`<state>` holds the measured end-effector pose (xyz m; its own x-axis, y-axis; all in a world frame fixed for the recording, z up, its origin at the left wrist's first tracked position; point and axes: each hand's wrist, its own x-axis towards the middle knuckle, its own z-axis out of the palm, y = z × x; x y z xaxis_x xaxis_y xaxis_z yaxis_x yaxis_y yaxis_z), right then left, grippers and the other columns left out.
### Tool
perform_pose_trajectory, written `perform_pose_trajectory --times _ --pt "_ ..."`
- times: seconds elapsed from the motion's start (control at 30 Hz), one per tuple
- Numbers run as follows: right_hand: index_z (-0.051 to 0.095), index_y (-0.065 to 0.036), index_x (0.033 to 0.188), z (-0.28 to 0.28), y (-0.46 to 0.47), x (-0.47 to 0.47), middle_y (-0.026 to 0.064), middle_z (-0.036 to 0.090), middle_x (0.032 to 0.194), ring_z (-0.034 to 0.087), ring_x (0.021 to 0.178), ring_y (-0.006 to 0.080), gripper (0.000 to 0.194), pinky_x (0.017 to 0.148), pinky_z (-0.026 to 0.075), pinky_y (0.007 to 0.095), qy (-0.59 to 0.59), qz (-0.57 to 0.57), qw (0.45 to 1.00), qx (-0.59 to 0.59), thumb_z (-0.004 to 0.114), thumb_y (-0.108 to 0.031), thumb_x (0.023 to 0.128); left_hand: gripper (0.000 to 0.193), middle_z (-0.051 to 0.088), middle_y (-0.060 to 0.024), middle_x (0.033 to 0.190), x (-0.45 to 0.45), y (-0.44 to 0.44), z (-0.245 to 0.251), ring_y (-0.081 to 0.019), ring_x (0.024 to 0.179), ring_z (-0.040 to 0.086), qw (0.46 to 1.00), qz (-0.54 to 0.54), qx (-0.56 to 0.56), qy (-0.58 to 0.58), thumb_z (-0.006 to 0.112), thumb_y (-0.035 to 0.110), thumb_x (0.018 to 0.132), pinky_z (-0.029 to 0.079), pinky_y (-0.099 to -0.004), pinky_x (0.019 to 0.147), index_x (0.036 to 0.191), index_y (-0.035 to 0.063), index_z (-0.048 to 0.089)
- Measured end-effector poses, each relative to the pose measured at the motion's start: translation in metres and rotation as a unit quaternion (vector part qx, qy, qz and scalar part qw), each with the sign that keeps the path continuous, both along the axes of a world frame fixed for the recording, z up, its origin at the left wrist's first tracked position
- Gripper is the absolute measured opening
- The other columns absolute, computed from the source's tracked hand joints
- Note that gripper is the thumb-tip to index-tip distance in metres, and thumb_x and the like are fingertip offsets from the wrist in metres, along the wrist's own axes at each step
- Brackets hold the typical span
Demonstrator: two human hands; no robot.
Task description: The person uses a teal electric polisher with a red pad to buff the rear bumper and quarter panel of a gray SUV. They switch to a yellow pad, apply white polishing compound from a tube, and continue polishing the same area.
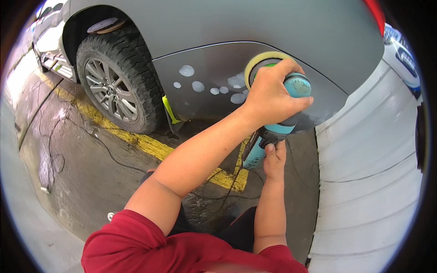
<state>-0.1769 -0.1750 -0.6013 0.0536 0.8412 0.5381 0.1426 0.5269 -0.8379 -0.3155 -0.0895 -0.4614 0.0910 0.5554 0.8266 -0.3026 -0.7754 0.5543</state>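
A teal and black electric polisher [297, 85] with a yellow foam pad [268, 56] is held up to the grey rear side panel of a vehicle [218, 58]. My left hand [273, 92] wraps over the polisher's head, thumb on its rounded teal end. Lower down, my right hand [276, 158] grips the tool's body by its black part. Several pale, whitish spots [198, 86] mark the panel to the left of the pad. Whether the pad touches the paint cannot be told, as my left hand hides part of it.
A wheel with a knobbly tyre [136, 78] stands at the left, two round pads [106, 25] resting on top of it. Yellow-green tape [169, 109] hangs behind the tyre. Cables [102, 145] lie over the concrete floor and its yellow line [150, 145]. A pale corrugated wall [365, 177] rises at the right.
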Motion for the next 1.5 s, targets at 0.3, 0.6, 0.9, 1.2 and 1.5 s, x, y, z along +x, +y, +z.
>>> perform_pose_trajectory --times 0.3,0.6,0.9,1.2,1.5 --pt "0.03 0.004 0.155 -0.018 0.01 -0.037 0.018 0.053 0.144 0.054 0.128 0.0282 0.084 0.106 0.041 0.0383 -0.067 -0.183 0.974 0.118 0.049 -0.06 0.104 0.042 0.069 -0.0076 0.086 0.0 -0.007 0.012 -0.0178 0.079 0.067 1.0 0.006 -0.019 0.024 0.088 0.016 0.068 0.055 -0.032 0.075 0.099 0.0005 0.065" --pt "0.033 -0.001 0.155 -0.056 -0.027 0.001 0.0148 0.055 0.14 0.058 0.124 0.03 0.102 0.101 0.047 0.0412 -0.093 -0.162 0.982 -0.027 0.089 -0.039 0.079 0.038 0.067 -0.0085 0.087 0.004 0.0 0.004 -0.0188 0.082 0.067 0.996 0.075 0.047 0.011 0.086 0.016 0.07 0.054 -0.0316 0.076 0.097 0.0012 0.064" --pt "0.055 -0.003 0.129 -0.111 -0.012 0.017 0.0078 0.067 0.112 0.066 0.101 0.0205 0.067 0.086 0.055 0.0365 0.079 -0.085 0.991 -0.062 0.086 -0.001 0.07 0.037 0.073 -0.0092 0.09 -0.005 0.006 -0.003 -0.0191 0.081 0.07 0.993 -0.107 0.014 0.038 0.082 0.011 0.076 0.054 -0.0309 0.074 0.107 0.0007 0.065" --pt "0.056 -0.001 0.138 -0.045 0.009 -0.016 0.0167 0.07 0.11 0.071 0.099 0.0302 0.086 0.091 0.055 0.0398 -0.308 -0.145 0.94 -0.029 0.091 -0.019 0.062 0.034 0.074 -0.0117 0.089 -0.131 0.03 -0.095 -0.0279 0.082 0.075 0.975 -0.031 -0.047 -0.213 0.08 0.009 0.078 0.055 -0.046 0.099 0.108 0.0031 0.065" --pt "0.06 -0.005 0.137 -0.062 0.028 -0.045 0.0165 0.071 0.112 0.072 0.101 0.0325 0.089 0.087 0.057 0.0409 -0.309 -0.019 0.946 -0.097 0.095 -0.029 0.059 0.038 0.068 -0.0148 0.093 -0.208 0.064 -0.184 -0.03 0.089 0.071 0.925 -0.046 -0.047 -0.375 0.072 0.016 0.083 0.05 -0.0541 0.107 0.117 0.0062 0.059"
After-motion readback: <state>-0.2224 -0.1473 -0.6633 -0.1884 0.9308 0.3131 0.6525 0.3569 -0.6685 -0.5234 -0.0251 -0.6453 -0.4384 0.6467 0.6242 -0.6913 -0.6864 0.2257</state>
